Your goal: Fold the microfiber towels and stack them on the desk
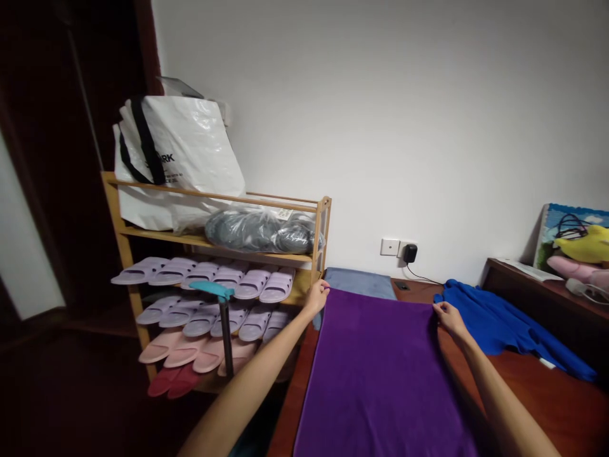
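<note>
A purple cloth [380,368] is spread out flat over the reddish-brown table, its far edge stretched straight between my hands. My left hand [317,297] pinches the far left corner, beside the wooden rack's post. At the far right corner, my right hand [447,317] is closed on the cloth with fingertips together. Beyond the cloth lies a folded grey-blue cloth [361,280] against the wall. To the right of my right hand, a crumpled blue cloth [499,324] rests on the table.
Left of the table stands a wooden rack [314,259] with slippers, a wrapped bundle [261,230] and a white bag [190,146]. A turquoise-topped handle [212,290] rises before it. A plugged black adapter [410,254] is on the wall; a raised shelf [514,273] holds a yellow toy [585,244].
</note>
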Tool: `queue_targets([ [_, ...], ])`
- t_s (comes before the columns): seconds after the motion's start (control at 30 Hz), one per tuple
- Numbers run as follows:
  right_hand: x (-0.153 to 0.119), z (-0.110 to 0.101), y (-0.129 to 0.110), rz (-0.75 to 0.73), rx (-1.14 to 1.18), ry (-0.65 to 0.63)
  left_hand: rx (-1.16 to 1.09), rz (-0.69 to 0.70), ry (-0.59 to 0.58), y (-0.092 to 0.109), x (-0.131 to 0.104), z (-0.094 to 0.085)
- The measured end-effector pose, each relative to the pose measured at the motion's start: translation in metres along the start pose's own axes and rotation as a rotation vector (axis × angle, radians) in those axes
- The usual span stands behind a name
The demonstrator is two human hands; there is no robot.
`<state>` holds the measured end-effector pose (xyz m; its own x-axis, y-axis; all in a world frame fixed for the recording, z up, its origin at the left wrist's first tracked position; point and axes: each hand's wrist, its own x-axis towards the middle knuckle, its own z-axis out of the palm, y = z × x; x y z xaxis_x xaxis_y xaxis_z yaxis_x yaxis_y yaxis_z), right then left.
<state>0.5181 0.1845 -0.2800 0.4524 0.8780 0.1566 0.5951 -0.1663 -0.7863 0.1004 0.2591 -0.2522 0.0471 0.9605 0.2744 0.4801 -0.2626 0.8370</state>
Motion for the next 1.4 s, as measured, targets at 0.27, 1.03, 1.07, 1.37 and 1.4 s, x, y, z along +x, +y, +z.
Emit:
queue_targets([
  [0.27, -0.005, 0.023, -0.002, -0.174, -0.303, 0.043, 0.350, 0.263, -0.026, -0.003, -0.011, 0.020],
  [1.03, -0.202, -0.013, -0.003, -0.484, -0.585, -0.426, 0.579, 0.682, -0.699, 0.030, -0.196, -0.033],
  [1.07, -0.210, -0.016, 0.001, -0.493, -0.597, -0.431, 0.580, 0.670, -0.716, 0.030, -0.203, -0.036],
  [1.37, -0.250, -0.036, 0.020, -0.752, -0.734, -0.204, 0.574, 0.683, -0.779, 0.045, -0.238, -0.060],
  [1.4, -0.256, -0.040, 0.027, -0.807, -0.761, -0.183, 0.574, 0.693, -0.789, 0.043, -0.245, -0.063],
])
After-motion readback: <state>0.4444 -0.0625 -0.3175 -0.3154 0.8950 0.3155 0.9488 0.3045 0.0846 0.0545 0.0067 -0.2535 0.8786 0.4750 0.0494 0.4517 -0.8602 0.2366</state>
